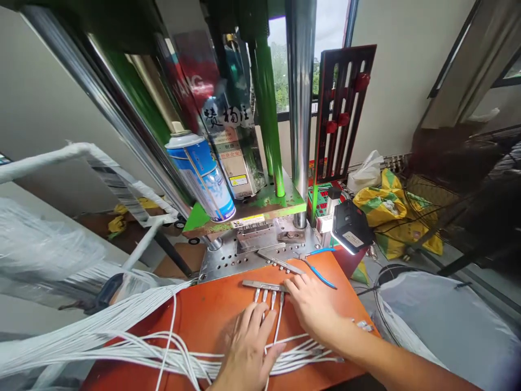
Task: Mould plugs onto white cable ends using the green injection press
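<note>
A narrow metal bar (264, 285) lies on the orange tabletop. Several white cables with pale plug ends (273, 297) run out of its near side. My right hand (311, 307) has its fingers closed on the bar's right end. Just below the plugs, my left hand (250, 347) rests over the cables, fingers stretched out and thumb apart. Part of the cables is hidden beneath it. Beyond my right hand lie a second metal bar (280, 262) with small pieces along it and blue-handled pliers (321, 277).
A green press with a metal base plate (228, 260) rises behind the table. On its ledge leans a blue-and-white spray can (203, 176). A large bundle of white cables (134, 312) spreads from the left. Small loose connectors (362, 325) lie right; a black lamp (352, 227) stands beside the press.
</note>
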A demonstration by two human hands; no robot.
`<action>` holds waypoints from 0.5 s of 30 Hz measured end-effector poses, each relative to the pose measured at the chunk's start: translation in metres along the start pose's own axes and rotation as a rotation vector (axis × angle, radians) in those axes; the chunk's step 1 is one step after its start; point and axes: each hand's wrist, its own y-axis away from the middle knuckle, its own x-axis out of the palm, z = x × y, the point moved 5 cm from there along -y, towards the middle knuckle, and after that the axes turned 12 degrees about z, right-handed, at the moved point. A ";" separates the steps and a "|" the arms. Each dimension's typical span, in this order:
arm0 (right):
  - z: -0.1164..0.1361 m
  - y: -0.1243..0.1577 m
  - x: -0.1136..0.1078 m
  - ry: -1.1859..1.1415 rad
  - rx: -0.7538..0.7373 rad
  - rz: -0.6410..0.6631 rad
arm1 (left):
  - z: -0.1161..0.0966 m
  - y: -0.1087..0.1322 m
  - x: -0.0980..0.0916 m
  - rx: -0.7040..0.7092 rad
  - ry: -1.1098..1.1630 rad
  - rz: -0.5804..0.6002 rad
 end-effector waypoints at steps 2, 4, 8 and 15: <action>0.004 -0.014 0.011 0.008 0.054 0.009 | 0.005 -0.004 -0.001 -0.014 0.052 0.030; -0.002 -0.017 0.011 -0.095 0.049 -0.060 | 0.009 -0.004 0.005 -0.011 0.102 0.066; -0.020 -0.019 -0.014 -0.259 -0.055 -0.184 | 0.012 0.001 0.024 0.165 0.005 0.075; -0.050 -0.114 -0.086 -0.207 -0.108 -0.400 | 0.047 -0.066 -0.028 0.145 -0.005 -0.012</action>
